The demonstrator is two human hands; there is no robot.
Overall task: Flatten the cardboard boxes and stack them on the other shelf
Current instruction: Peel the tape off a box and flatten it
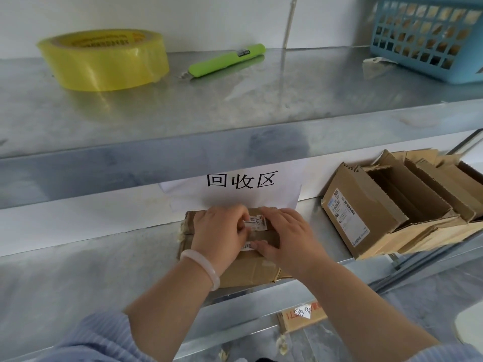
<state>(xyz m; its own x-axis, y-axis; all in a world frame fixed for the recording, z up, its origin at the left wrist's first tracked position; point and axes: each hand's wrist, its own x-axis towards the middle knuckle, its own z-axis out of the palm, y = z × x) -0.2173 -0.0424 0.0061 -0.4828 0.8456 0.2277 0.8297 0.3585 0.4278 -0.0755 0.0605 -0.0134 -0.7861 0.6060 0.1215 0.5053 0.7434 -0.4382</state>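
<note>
A flattened brown cardboard box (251, 270) lies on the middle metal shelf (78, 278), below a white paper sign (235, 192). My left hand (219, 233) and my right hand (285, 236) both rest palm-down on top of it, with fingers curled near its white labels. Whether the fingers pinch a label or tape, I cannot tell. To the right on the same shelf stand several open, unflattened cardboard boxes (392, 205), leaning together.
On the upper shelf (235, 105) sit a roll of yellow tape (104, 58), a green utility knife (224, 61) and a blue plastic basket (428, 35). Another piece of cardboard (300, 320) lies lower down, under the shelf edge.
</note>
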